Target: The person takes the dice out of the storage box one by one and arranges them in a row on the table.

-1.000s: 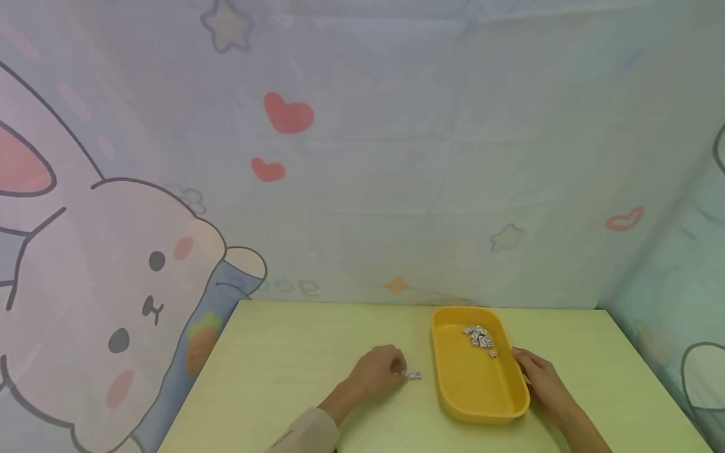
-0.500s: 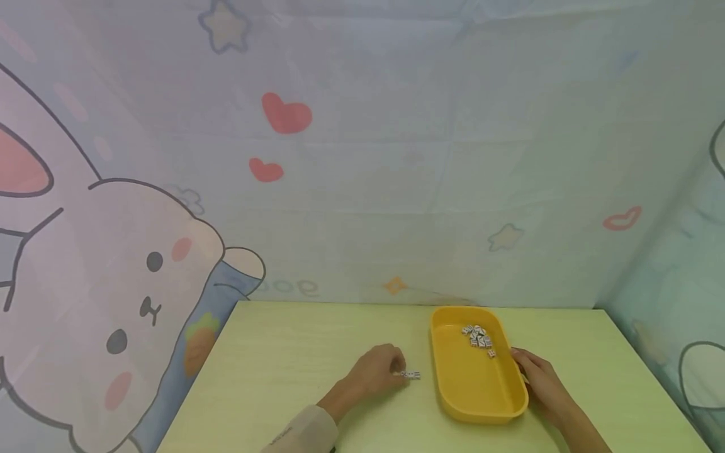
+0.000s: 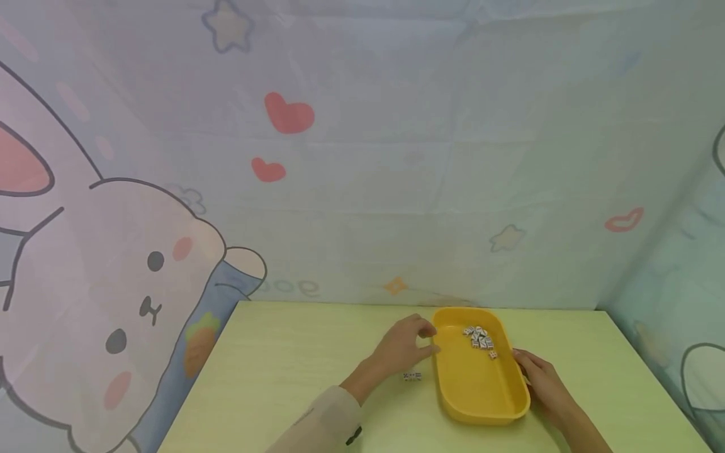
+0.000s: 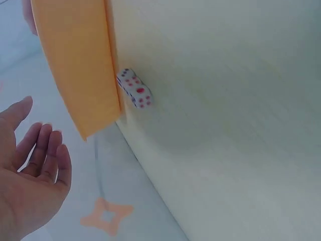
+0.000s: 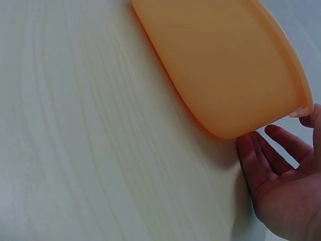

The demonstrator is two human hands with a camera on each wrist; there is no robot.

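A yellow tray (image 3: 478, 390) stands on the table, with a cluster of white dice (image 3: 481, 336) toward its far end. My left hand (image 3: 404, 345) is at the tray's left rim, its thumb and fingers spread apart with nothing between them. Just left of the tray, a short row of dice (image 3: 412, 376) lies on the table. The same row of dice (image 4: 134, 89) shows red and blue pips in the left wrist view. My right hand (image 3: 540, 380) holds the tray's right side. In the right wrist view, its thumb is at the rim and its fingers (image 5: 256, 155) lie against the lower wall.
The pale green table (image 3: 300, 352) runs back to a printed cloth backdrop (image 3: 362, 189). A second cloth side (image 3: 680, 302) rises beyond the table's right edge.
My left hand has left the row of dice and moved right and away from me to the tray's left rim, its fingers opening. The right hand and tray stay in place.
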